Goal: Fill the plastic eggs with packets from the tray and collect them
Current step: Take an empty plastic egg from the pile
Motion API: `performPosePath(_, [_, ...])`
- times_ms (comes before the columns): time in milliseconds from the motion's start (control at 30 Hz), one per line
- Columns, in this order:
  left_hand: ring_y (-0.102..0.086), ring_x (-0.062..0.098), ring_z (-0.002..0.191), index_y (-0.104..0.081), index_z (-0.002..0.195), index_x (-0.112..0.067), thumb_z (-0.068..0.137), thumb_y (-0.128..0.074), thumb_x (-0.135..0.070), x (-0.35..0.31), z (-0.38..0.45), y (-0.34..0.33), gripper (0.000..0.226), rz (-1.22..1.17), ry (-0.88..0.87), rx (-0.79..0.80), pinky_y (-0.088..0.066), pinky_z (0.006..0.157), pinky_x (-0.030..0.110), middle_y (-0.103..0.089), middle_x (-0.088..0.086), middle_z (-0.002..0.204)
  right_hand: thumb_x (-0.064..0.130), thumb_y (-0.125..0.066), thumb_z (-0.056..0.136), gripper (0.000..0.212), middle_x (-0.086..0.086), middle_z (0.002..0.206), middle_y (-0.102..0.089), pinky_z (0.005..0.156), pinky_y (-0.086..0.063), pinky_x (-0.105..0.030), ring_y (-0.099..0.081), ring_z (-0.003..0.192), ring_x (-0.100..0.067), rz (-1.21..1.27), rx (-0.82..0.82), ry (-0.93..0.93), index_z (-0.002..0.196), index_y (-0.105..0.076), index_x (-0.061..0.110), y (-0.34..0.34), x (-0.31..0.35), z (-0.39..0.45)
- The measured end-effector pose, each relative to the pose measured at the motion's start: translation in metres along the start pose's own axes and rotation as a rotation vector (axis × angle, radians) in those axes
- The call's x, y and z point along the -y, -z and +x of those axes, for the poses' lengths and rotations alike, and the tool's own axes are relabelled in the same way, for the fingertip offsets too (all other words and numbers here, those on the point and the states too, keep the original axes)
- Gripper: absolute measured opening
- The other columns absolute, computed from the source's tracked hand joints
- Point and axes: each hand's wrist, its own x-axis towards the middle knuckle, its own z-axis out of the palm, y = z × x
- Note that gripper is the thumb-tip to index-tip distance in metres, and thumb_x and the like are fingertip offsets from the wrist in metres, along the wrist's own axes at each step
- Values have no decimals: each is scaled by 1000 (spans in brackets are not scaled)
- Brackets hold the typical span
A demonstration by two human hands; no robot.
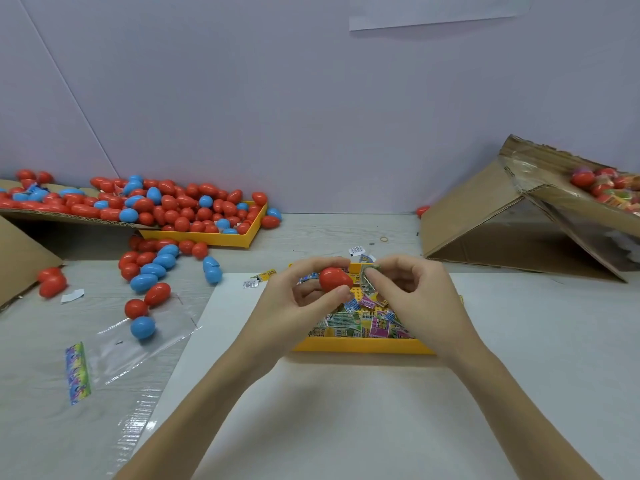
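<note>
Here we held a red egg (334, 278) in our left hand (304, 299), the thumb and fingers curled round it, just above the far end of the yellow tray (360, 345) that sat on the white sheet (346, 410) in front of us. Our right hand (412, 289) hovered beside it, with the thumb and forefinger pinching a small folded packet (370, 271) close to the egg; whether the packet touched the egg, we could not tell. The egg looked whole from our side, and we could not tell if it was split open. The tray under our hands was heaped with more packets (360, 322), green, pink and blue, lying loose and overlapping.

To the left, on the pale tabletop (329, 233), a second yellow tray (221, 239) was piled with red and blue eggs (187, 209), which spilled onto a flat sheet of cardboard (62, 216) leaning over its near corner. More eggs lay scattered below it, among them a blue egg (142, 327) resting on a clear plastic bag (138, 348) with a rainbow header strip (78, 374). To the right, a cardboard box (485, 216) stood tilted, with a clear liner and filled eggs (602, 183) showing at its open top. A rubber band (384, 239) lay on the table between the box and the far tray.
</note>
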Motion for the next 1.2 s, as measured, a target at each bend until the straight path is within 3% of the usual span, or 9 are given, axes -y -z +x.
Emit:
performPosePath(133, [-77, 20, 93, -68, 122, -22, 96, -70, -12, 3, 2, 0, 28, 64, -28, -25, -59, 83, 24, -75, 5, 108, 12, -73, 93, 10, 4, 80, -76, 79, -59, -33, -72, 80, -12, -44, 78, 22, 91, -76, 21, 0, -2, 1])
performPosePath(233, [-75, 14, 92, -67, 112, -19, 92, -75, -11, 5, 2, -2, 22, 119, -59, -42, -57, 81, 20, -76, -1, 100, 14, -73, 93, 8, 5, 85, -77, 82, -59, -30, -73, 85, -9, -36, 81, 9, 95, -77, 20, -1, -4, 2])
performPosePath(367, [-75, 11, 94, -71, 109, -22, 91, -76, -9, 7, 2, -2, 23, 148, -83, -46, -56, 79, 16, -76, -5, 99, 19, -72, 94, 5, 6, 81, -76, 73, -54, -16, -71, 79, -5, 5, 40, 8, 95, -77, 21, -6, -7, 0])
performPosePath(500, [-73, 13, 98, -73, 117, -21, 94, -73, -13, 8, 2, -2, 24, 161, -83, -56, -57, 82, 19, -76, -2, 104, 21, -72, 95, 10, 1, 70, -72, 63, -50, -15, -63, 64, -4, 69, 44, 13, 87, -78, 20, -11, -7, 0])
performPosePath(700, [-72, 12, 103, -73, 124, -19, 98, -67, -14, 9, 2, -3, 27, 154, -75, -53, -58, 86, 22, -76, -1, 109, 26, -70, 96, 14, -2, 78, -75, 74, -61, -32, -71, 75, -18, 51, 41, 2, 93, -80, 17, -11, -9, 0])
performPosePath(867, [-72, 7, 101, -72, 124, -19, 100, -65, -14, 9, 2, -3, 26, 150, -77, -53, -56, 83, 18, -76, -5, 107, 26, -69, 96, 15, 0, 73, -74, 71, -58, -30, -68, 68, -11, 3, 35, 29, 91, -80, 17, -12, -7, -1])
performPosePath(1200, [-72, 9, 101, -71, 125, -19, 100, -64, -13, 11, 2, -4, 27, 133, -99, -47, -56, 83, 18, -76, -2, 106, 31, -69, 96, 16, 2, 76, -76, 79, -60, -43, -73, 75, -14, -49, 30, 35, 94, -81, 21, -12, -4, -4])
